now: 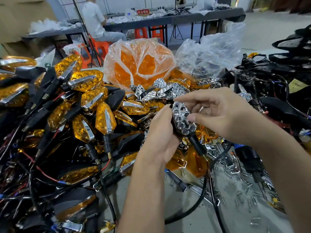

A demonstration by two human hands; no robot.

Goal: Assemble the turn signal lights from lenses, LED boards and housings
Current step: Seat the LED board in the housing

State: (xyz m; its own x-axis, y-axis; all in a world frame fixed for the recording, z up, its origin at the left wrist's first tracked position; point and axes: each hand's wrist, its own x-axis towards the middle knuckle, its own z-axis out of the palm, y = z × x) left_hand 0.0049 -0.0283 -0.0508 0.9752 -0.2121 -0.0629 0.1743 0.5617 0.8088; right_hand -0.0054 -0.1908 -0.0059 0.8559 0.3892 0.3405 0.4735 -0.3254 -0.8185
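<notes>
- Housing (pixel 175 122), black, sits gripped in the curled left hand (pixel 158 140) above the parts pile.
- Right hand (pixel 220 115) pinches the chrome reflector (pixel 183 118) onto it.
- Uneven thumb pressure could seat the reflector crooked or pinch the wire (pixel 202 190).

Head-worn wide view looks forward and down, close over the worktable (pixel 193 214).

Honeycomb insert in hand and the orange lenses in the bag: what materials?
Honeycomb insert: looks like chrome-plated plastic; mirror-bright cells with sharp highlights, though metal can't be ruled out. Orange lenses: translucent amber plastic, glossy; light passes through them inside the clear film bag.
</notes>
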